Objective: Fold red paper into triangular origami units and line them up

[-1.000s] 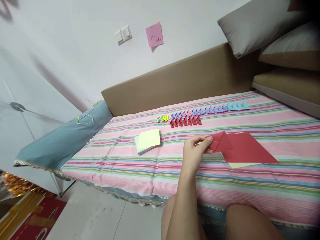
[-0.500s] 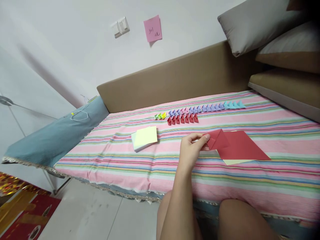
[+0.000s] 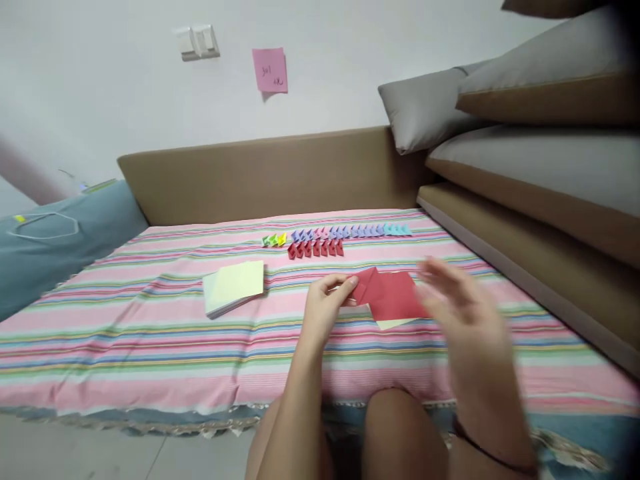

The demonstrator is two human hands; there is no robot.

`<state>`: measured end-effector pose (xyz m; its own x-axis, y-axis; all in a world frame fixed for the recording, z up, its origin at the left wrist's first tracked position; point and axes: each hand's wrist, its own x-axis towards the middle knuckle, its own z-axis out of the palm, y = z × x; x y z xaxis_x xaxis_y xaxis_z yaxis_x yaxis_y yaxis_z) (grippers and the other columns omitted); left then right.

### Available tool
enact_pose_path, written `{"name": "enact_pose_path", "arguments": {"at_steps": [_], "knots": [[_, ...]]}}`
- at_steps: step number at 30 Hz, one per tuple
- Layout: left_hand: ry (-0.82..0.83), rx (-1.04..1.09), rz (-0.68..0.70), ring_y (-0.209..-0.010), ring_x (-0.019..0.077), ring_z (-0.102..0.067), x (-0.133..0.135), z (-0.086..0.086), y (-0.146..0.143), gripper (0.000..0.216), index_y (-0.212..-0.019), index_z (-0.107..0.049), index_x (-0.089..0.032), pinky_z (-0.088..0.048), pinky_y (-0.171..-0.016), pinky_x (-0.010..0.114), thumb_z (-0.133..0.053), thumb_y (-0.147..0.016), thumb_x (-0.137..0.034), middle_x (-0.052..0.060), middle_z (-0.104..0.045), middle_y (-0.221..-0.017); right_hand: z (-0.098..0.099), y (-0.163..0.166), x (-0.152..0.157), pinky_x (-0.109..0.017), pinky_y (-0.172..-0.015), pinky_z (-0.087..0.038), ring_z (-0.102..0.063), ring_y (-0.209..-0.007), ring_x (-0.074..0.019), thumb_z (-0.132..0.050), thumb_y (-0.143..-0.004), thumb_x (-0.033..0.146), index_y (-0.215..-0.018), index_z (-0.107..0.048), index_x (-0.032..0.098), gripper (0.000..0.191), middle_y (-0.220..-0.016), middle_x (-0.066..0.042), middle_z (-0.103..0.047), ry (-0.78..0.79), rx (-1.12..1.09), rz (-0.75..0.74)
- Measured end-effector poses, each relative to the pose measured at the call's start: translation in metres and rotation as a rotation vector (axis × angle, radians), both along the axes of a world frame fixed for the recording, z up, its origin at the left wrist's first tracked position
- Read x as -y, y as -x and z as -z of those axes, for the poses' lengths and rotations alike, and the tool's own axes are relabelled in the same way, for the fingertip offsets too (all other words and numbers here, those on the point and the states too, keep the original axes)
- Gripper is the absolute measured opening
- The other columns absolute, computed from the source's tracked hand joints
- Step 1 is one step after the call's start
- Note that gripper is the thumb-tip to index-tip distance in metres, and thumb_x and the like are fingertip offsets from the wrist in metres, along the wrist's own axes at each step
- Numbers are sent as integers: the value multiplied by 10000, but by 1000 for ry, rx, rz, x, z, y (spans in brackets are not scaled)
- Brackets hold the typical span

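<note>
Between the striped cloth's (image 3: 150,373) front and back edges, the left hand (image 3: 325,298) clamps thumb and fingers on a folded red paper (image 3: 371,284), which overlaps a flat red sheet (image 3: 400,300) in view. The right hand (image 3: 463,310) blurs at the sheet's right end; whether its fingers are together, I cannot tell. Folded red pieces (image 3: 316,249) line up nearer the back edge.

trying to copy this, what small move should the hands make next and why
Probably bring the right hand to the free end of the folded red paper: only the left hand pinches it, while the right, though blurred, looks open nearby.
</note>
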<state>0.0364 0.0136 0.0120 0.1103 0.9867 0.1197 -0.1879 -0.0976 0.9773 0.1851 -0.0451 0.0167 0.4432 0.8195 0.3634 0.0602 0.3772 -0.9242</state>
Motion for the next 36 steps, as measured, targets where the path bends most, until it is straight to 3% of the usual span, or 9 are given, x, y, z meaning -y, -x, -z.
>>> {"name": "enact_pose_path", "arguments": {"at_steps": [5, 9, 11, 14, 18, 20, 23, 27, 36], "knots": [[-36, -34, 23, -538, 86, -536, 0, -3, 0, 237, -708, -679, -124, -478, -551, 213, -713, -677, -357, 12, -624, -657, 25, 19, -29, -388, -873, -506, -628, -1003, -241, -691, -717, 403, -1023, -620, 167, 392, -1056, -106, -674, 149, -110, -162], [-94, -142, 6, -550, 101, -544, -2, -3, 1, 222, -695, -689, -133, -466, -538, 215, -701, -693, -355, 13, -626, -633, 29, 23, -31, -314, -618, -534, -654, -661, -197, -673, -726, 428, -908, -656, 148, 334, -671, -34, -673, 182, -41, -93], [-126, -210, -26, -517, 101, -528, -3, -2, 2, 214, -695, -696, -136, -431, -496, 207, -700, -697, -350, 7, -607, -573, 27, 21, -28, -298, -544, -515, -628, -569, -181, -664, -740, 412, -913, -670, 150, 313, -584, -11, -640, 187, 2, -67], [-130, -174, -2, -587, 127, -591, -3, -2, 3, 218, -788, -710, -145, -452, -533, 216, -677, -727, -351, 31, -658, -644, 25, 17, -26, -320, -690, -548, -665, -769, -200, -646, -771, 313, -882, -704, 173, 188, -801, -56, -701, 47, 54, -99], [-129, -12, 84, -990, 202, -619, -1, -2, 3, 224, -872, -708, -166, -501, -818, 291, -615, -790, -353, 89, -668, -1084, 25, 14, -26, -365, -908, -503, -607, -1023, -206, -612, -790, 183, -933, -723, 235, 188, -1060, -58, -665, -131, 223, -130], [-138, -13, 71, -1020, 210, -612, -1, -2, 4, 175, -857, -708, -165, -489, -860, 294, -669, -750, -298, 85, -667, -1098, 25, 14, -25, -373, -923, -503, -578, -1081, -215, -617, -781, 163, -979, -713, 254, 237, -1133, -57, -631, -139, 263, -165], [-127, -41, 32, -934, 202, -645, -3, 1, 6, 179, -851, -710, -163, -503, -831, 291, -724, -689, -236, 68, -709, -956, 25, 11, -22, -348, -892, -534, -546, -1138, -228, -623, -783, 181, -1040, -692, 266, 279, -1252, -57, -558, -107, 224, -272], [-110, -63, 23, -898, 197, -656, -4, 2, 10, 202, -859, -718, -165, -520, -801, 284, -740, -668, -228, 62, -715, -940, 25, 6, -20, -322, -876, -551, -607, -1053, -207, -651, -775, 224, -1055, -688, 262, 285, -1264, -51, -559, -30, 139, -377], [-151, -67, 89, -894, 197, -665, -1, 0, 9, 229, -887, -703, -169, -538, -771, 272, -741, -664, -203, 64, -709, -970, 25, 4, -21, -299, -763, -583, -636, -981, -211, -671, -759, 248, -863, -732, 222, 123, -1096, -64, -655, -39, 90, -276]]}}
